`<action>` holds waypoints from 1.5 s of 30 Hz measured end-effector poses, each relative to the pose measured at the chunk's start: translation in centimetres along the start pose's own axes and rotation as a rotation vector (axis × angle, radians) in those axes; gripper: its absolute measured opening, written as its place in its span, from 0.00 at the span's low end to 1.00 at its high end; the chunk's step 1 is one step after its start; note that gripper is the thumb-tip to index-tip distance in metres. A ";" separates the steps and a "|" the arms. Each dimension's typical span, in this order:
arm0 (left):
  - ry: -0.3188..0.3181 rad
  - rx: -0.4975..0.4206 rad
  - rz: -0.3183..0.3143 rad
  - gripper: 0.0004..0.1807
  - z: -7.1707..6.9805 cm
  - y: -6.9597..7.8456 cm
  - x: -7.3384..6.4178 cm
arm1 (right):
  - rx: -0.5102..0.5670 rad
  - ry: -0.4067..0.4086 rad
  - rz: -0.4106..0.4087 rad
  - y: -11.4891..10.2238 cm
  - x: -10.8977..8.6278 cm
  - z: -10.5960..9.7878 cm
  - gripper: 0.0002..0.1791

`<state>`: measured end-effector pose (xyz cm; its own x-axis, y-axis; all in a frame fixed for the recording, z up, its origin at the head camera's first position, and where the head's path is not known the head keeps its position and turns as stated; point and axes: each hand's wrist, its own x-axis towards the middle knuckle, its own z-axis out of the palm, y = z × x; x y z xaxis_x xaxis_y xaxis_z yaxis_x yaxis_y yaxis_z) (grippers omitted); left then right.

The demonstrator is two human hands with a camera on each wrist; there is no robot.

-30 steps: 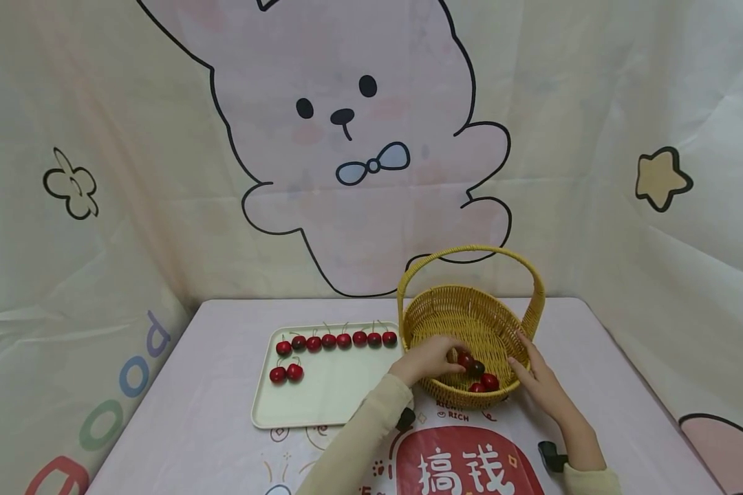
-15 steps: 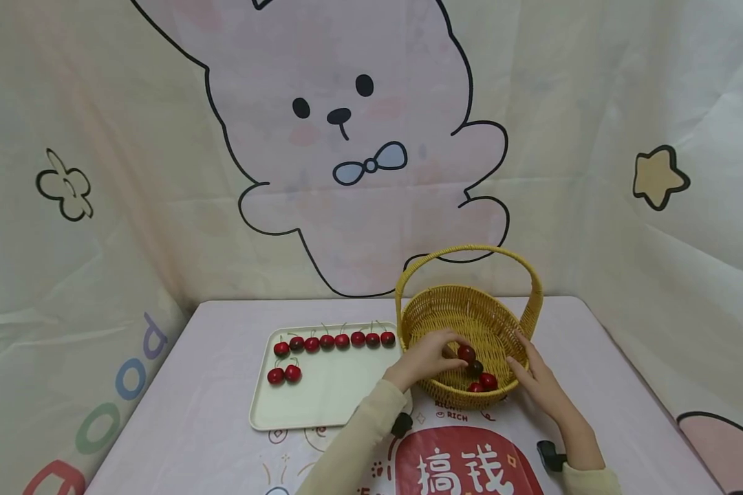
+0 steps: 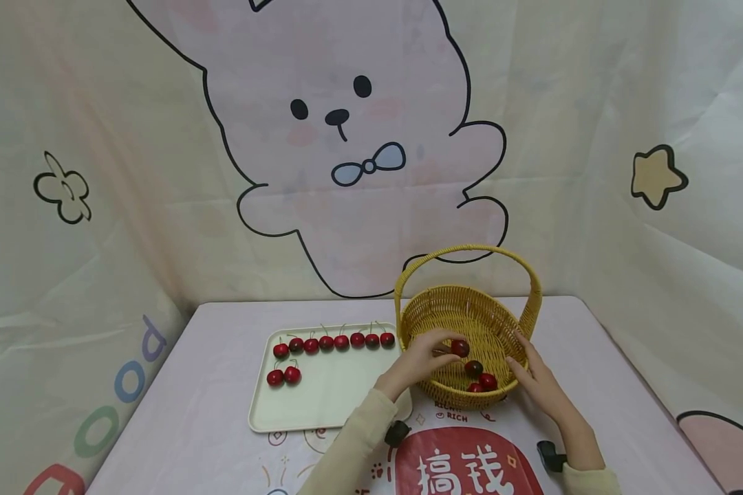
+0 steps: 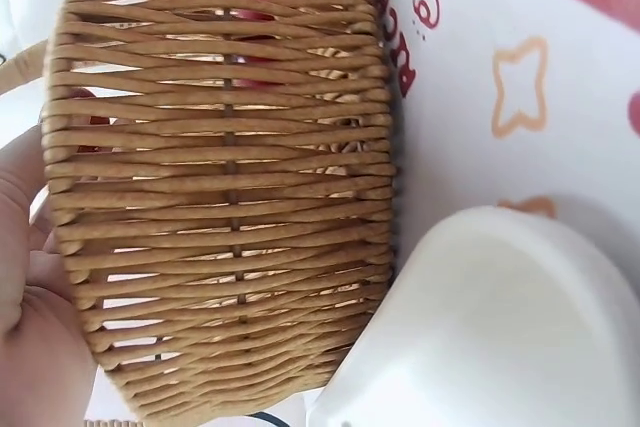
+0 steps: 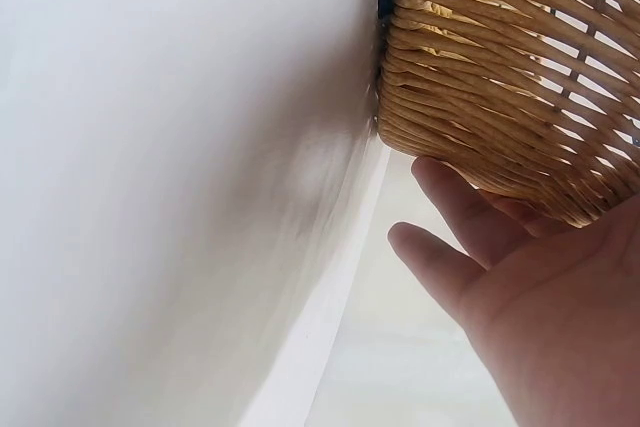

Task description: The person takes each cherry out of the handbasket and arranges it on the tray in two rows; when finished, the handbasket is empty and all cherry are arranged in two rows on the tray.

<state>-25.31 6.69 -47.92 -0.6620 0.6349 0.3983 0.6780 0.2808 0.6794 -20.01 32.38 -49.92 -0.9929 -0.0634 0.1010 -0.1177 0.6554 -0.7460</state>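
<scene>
My left hand (image 3: 422, 356) pinches a dark red cherry (image 3: 460, 348) just inside the left part of a yellow woven basket (image 3: 458, 295) with a tall handle. Several more cherries (image 3: 487, 381) lie at the front of the basket's floor. On the basket's right rim rests my right hand (image 3: 537, 383), its fingers fairly straight. In the right wrist view, fingers (image 5: 470, 212) lie along the outside of the woven wall. The basket wall (image 4: 230, 177) hides most of the held cherry in the left wrist view.
A pale rectangular tray (image 3: 322, 405) stands left of the basket. It bears a long back row of stemmed cherries (image 3: 341, 342) and two cherries (image 3: 292, 375) in front at the left. Printed cloth (image 3: 619, 385) covers the table, with curtains behind and at both sides.
My left hand has lifted one cherry off the group in the basket, moving it slightly up and left. The right hand stays at the rim.
</scene>
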 end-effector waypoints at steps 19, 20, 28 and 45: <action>0.124 -0.061 -0.070 0.22 -1.6 2.0 -2.0 | 0.002 -0.004 -0.002 -0.1 -0.1 -0.1 0.39; 0.122 -0.059 -0.072 0.23 -1.7 2.1 -2.1 | 0.004 -0.003 -0.003 -0.1 -0.1 -0.2 0.39; 0.111 -0.009 -0.042 0.21 -3.1 3.0 -3.5 | 0.008 -0.003 -0.006 0.0 0.0 -0.1 0.39; 0.075 0.099 0.000 0.24 -6.5 3.1 -7.4 | 0.012 -0.002 -0.011 0.0 0.0 0.0 0.38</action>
<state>-20.38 -1.83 -44.74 -0.6816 0.5802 0.4458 0.7036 0.3525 0.6170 -20.03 32.36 -49.97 -0.9915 -0.0722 0.1082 -0.1292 0.6456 -0.7527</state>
